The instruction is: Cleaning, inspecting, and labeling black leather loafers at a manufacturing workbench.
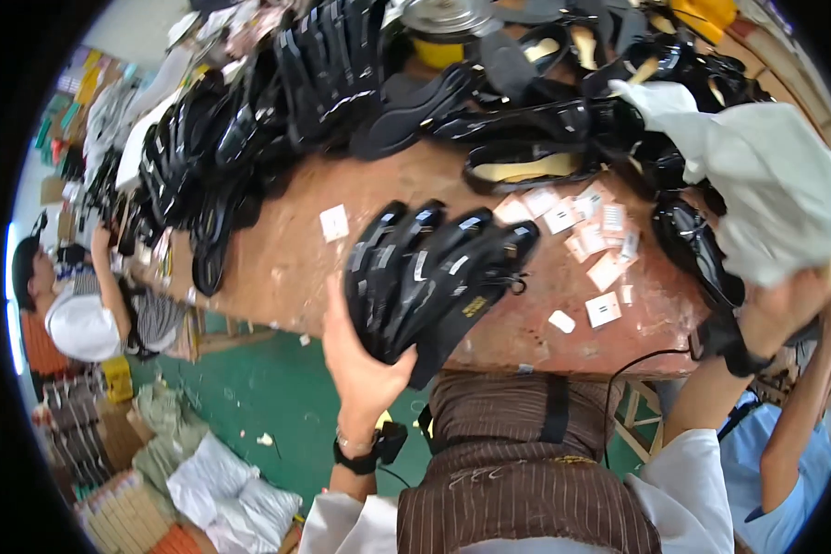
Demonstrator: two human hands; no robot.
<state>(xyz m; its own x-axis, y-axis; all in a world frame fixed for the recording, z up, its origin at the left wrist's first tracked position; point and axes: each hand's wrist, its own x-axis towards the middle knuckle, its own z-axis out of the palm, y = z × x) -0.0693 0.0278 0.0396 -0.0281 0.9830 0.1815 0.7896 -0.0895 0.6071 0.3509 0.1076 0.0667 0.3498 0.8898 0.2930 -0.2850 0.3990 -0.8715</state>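
Note:
My left hand (365, 365) grips a bunch of several glossy black shoes (420, 268), nested side by side, toes pointing away from me. The bunch is over the near middle of the table, and the nearest shoe shows a dark insole with gold print and a small bow. At the far right, my right hand (789, 300) is blurred by motion against a white cloth (776, 175). That cloth hangs over shoes at the table's right end. A single black shoe (697, 245) lies just left of it.
Small paper labels (586, 226) are scattered right of the bunch, with one white label (334, 222) to its left. Rows of black shoes (328, 74) line the far side. A cable (651, 355) crosses the near edge. A co-worker (78, 300) stands left, another (776, 462) right.

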